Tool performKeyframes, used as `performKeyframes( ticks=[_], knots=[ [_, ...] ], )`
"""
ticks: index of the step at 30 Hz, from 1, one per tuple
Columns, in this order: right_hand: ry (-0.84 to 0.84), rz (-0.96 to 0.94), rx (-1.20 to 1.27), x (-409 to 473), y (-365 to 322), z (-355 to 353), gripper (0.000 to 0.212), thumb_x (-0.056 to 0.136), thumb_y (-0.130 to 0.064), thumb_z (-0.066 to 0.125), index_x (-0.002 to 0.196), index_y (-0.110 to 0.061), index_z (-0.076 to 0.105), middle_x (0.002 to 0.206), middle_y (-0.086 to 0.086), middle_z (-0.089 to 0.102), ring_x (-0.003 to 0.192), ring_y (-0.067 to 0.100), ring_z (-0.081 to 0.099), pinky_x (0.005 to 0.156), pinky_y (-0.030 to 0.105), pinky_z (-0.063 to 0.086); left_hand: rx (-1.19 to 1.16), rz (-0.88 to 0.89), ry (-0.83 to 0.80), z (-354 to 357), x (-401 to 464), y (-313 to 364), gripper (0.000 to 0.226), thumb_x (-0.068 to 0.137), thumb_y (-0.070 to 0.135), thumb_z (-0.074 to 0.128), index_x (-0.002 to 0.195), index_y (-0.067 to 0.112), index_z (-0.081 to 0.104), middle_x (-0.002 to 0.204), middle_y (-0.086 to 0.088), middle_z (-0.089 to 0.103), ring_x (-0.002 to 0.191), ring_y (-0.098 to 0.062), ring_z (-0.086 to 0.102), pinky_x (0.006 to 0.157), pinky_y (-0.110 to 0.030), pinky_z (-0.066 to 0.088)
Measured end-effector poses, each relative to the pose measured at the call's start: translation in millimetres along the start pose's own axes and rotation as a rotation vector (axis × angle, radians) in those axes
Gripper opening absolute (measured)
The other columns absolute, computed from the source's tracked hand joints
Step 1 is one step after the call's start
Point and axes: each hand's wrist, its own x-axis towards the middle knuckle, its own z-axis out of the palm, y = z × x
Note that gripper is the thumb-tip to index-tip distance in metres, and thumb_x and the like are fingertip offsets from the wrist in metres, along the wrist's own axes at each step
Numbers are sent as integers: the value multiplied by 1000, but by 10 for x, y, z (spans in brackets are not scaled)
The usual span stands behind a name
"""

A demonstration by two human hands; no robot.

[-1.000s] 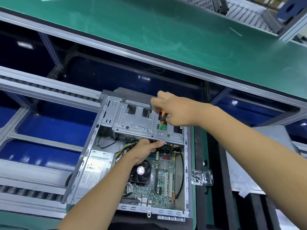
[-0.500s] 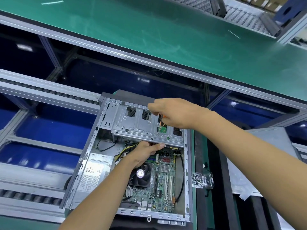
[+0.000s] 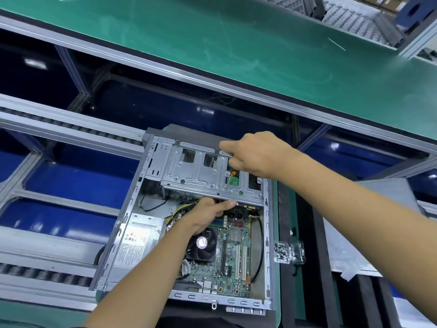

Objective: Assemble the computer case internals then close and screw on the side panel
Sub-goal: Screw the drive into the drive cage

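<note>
— What is the work surface like?

— A green mat (image 3: 236, 43) covers a long bench across the top of the view, edged by an aluminium rail. Below it run roller tracks (image 3: 47, 275) and blue panels framed in grey profile. Grey ribbed trays (image 3: 354, 20) sit at the far right corner.

— And the computer case?

— The computer case (image 3: 132, 209) lies open on its side in the middle, on a green-edged stand. Inside, the silver power supply (image 3: 139, 242) fills the near left corner, the motherboard (image 3: 234, 256) the right part, with a black CPU fan (image 3: 203, 245) on it. A metal drive cage (image 3: 198, 171) spans the far end, above the board.

— What are the hands doing?

— The left hand (image 3: 208, 214) reaches in under the cage, thumb against its near lower edge and fingers curled beneath, gripping it. The right hand (image 3: 257, 155) hovers over the cage's right part, fingers closed around a screwdriver (image 3: 230, 177); its orange handle end and thin shaft point down to the cage plate.

— Anything beside the case?

— A small clear plastic box (image 3: 289, 250) just to its right; its contents are too small to tell. Further right lies a grey side panel (image 3: 354, 252), well apart from the case.
</note>
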Motion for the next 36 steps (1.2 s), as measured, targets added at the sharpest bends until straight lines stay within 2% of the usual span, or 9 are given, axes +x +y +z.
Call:
performKeyframes(
  ticks=[8,14,24,25,26,27,28,31,36],
  knots=[
    [-76,-89,152,45,-50,-109,17,88,-17,54,91,-26,40,85,-2,50,64,23,49,50,32,25,68,-33,22,4,15,-19,38,89,25,76,56,13,62,97,13,75,103,5,38,117,-41,33],
    [-80,32,163,20,-49,-56,16,91,-26,50,101,-28,37,82,-7,48,58,21,50,50,33,28,33,-20,21,36,-36,34,28,89,26,76,91,0,65,109,15,61,102,5,37,115,-40,30],
    [-14,19,99,-3,-60,-30,10,91,-24,46,94,-27,36,68,-4,50,54,24,48,49,32,23,173,-37,44,126,-93,114,64,97,21,68,37,18,48,42,17,50,103,5,38,76,-6,51],
    [-42,17,161,2,-60,-37,17,89,-23,50,97,-28,35,78,-5,50,57,23,50,49,32,25,170,-38,58,122,-99,118,58,96,21,69,44,13,47,43,15,47,89,5,60,90,-18,48],
    [-81,2,251,6,-67,-58,25,86,-18,54,99,-28,35,88,-6,48,62,21,51,50,33,27,131,-43,61,115,-102,114,54,96,22,69,49,9,46,44,9,42,58,2,68,98,-44,3],
    [-120,-18,344,9,-79,-81,31,83,-11,56,100,-28,36,95,-5,45,67,20,51,51,34,30,110,-43,62,113,-113,118,53,95,23,70,50,10,45,49,4,37,37,2,55,50,-31,-10],
    [-139,-43,396,13,-88,-92,34,82,-5,54,100,-27,38,97,-4,44,72,20,52,53,35,32,108,-50,65,108,-125,127,53,95,23,70,52,11,41,56,4,32,32,2,44,87,-47,-7],
    [-55,-67,293,51,-80,-64,30,84,-2,50,102,-24,43,95,-2,49,73,21,51,53,34,32,112,-46,57,91,-130,120,38,95,23,70,70,11,44,46,4,34,60,1,70,106,-42,17],
    [-90,66,153,92,-45,-91,9,97,-15,44,89,-20,45,69,1,51,54,22,42,49,32,27,129,-37,42,99,-98,92,55,97,19,68,43,16,57,52,22,62,111,0,41,105,-28,26]
  ],
)
